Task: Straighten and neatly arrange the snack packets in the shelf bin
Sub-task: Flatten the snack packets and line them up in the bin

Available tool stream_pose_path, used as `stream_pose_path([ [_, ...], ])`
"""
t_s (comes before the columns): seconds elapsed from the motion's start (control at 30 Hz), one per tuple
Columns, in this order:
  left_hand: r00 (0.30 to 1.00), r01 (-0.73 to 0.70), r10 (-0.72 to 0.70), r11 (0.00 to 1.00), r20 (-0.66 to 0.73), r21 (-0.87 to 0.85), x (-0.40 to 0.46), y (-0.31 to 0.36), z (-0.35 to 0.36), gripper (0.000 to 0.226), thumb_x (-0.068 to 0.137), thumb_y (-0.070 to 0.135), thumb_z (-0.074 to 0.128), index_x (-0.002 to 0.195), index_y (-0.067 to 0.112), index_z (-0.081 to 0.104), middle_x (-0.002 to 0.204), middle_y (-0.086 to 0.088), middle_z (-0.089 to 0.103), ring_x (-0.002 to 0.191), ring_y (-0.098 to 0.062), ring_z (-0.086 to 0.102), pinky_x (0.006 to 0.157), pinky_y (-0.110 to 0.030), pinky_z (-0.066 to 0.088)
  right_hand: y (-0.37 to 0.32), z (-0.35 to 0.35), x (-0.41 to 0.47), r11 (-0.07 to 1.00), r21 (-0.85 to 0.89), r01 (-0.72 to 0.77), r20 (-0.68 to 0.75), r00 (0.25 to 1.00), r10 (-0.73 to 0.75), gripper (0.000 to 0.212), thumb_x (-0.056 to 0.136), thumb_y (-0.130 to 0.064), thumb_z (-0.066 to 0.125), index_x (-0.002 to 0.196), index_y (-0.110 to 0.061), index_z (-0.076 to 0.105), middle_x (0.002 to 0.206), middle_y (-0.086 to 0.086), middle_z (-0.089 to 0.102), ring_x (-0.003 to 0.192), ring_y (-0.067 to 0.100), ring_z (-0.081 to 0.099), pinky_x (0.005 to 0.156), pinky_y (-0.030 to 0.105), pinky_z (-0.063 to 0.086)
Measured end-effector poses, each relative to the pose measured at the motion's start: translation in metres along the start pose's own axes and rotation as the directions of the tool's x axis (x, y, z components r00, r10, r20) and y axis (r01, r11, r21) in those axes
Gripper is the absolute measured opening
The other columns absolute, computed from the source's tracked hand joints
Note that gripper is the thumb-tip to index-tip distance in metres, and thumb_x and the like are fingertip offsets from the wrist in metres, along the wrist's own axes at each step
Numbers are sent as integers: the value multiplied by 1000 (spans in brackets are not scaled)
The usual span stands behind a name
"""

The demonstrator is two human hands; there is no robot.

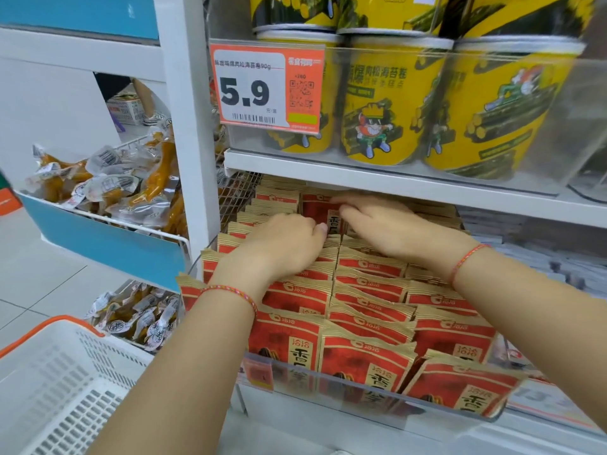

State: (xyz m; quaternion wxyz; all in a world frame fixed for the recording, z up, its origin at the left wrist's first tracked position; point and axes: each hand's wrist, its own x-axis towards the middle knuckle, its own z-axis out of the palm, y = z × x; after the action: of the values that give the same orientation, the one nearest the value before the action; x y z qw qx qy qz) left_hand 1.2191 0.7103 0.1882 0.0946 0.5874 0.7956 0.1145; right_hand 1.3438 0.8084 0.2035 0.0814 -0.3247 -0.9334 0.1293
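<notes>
Red and tan snack packets (368, 323) stand in several rows inside a clear-fronted shelf bin (328, 385). Both my hands reach deep into the bin under the upper shelf. My left hand (289, 241) lies palm down on the packets of the left rows, fingers curled over their tops. My right hand (377, 218) rests on the middle rows, its fingers touching the top of an upright red packet (320, 210) at the back. The front right packets (460, 385) lean sideways.
Yellow snack tubs (391, 100) and an orange 5.9 price tag (266, 87) sit on the shelf above. Wire bins of vacuum-packed snacks (108, 185) hang at left. A white basket with an orange rim (65, 379) sits at lower left.
</notes>
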Motion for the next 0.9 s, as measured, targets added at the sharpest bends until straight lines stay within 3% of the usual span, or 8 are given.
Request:
stream_pose_path([
  [0.13, 997, -20, 17, 999, -75, -42, -8, 0, 5, 37, 107, 36, 22, 89, 17, 49, 114, -15, 61, 111, -32, 51, 96, -41, 40, 0, 8, 21, 996, -83, -18, -6, 1000, 17, 50, 102, -40, 29, 149, -24, 24, 157, 5, 26, 141, 27, 28, 112, 35, 26],
  [0.2, 997, -23, 19, 998, -79, -55, -9, -1, 4, 40, 107, 35, 22, 94, 15, 54, 115, -16, 61, 111, -31, 51, 95, -39, 38, -4, 6, 27, 998, -49, -45, 29, 998, 47, 45, 103, -36, 30, 146, -21, 33, 151, 7, 35, 136, 27, 34, 105, 32, 30],
  [0.27, 997, -25, 20, 998, -74, -58, -10, -1, 4, 44, 107, 34, 22, 101, 9, 58, 115, -17, 60, 112, -32, 50, 94, -37, 35, -7, 4, 25, 996, -64, -55, 36, 998, 57, 32, 102, -30, 31, 112, -16, 58, 117, 5, 58, 112, 29, 50, 85, 30, 37],
  [0.33, 997, -25, 20, 997, -76, -67, -9, -1, 6, 47, 107, 32, 21, 107, 5, 59, 116, -17, 59, 113, -32, 50, 94, -37, 35, -9, 5, 19, 988, -150, -30, 81, 996, 42, 33, 100, -29, 32, 78, -16, 54, 87, 3, 53, 92, 26, 51, 72, 30, 37],
  [0.5, 997, -15, 9, 997, -81, -74, -10, 1, 6, 48, 107, 32, 20, 112, 3, 59, 120, -18, 58, 114, -32, 49, 97, -37, 34, -4, 7, 19, 989, -137, -63, 94, 993, 76, 33, 96, -30, 37, 109, -16, 64, 113, 7, 60, 104, 27, 55, 89, 35, 47],
  [0.63, 997, -9, 2, 997, -82, -75, -11, 1, 6, 50, 107, 32, 20, 114, 3, 59, 121, -18, 59, 115, -32, 49, 98, -38, 34, -15, 10, 31, 974, -106, -202, -31, 979, 200, 35, 98, -31, 43, 130, -20, 52, 129, 8, 56, 115, 30, 53, 93, 34, 46],
  [0.73, 996, -13, 8, 998, -84, -64, -12, 1, 7, 50, 107, 32, 20, 115, 3, 59, 120, -17, 59, 115, -31, 49, 98, -38, 34, -24, 17, 44, 945, -100, -311, -85, 949, 303, 34, 99, -33, 46, 130, -20, 49, 131, 8, 53, 119, 30, 52, 90, 34, 44],
  [0.9, 998, -11, 8, 999, -57, -37, -13, 0, 5, 50, 107, 33, 19, 119, 5, 59, 128, -15, 57, 124, -30, 44, 105, -38, 31, -25, 20, 46, 925, -106, -365, -230, 914, 334, 25, 102, -26, 38, 115, -14, 56, 120, 6, 57, 111, 24, 51, 75, 27, 30],
])
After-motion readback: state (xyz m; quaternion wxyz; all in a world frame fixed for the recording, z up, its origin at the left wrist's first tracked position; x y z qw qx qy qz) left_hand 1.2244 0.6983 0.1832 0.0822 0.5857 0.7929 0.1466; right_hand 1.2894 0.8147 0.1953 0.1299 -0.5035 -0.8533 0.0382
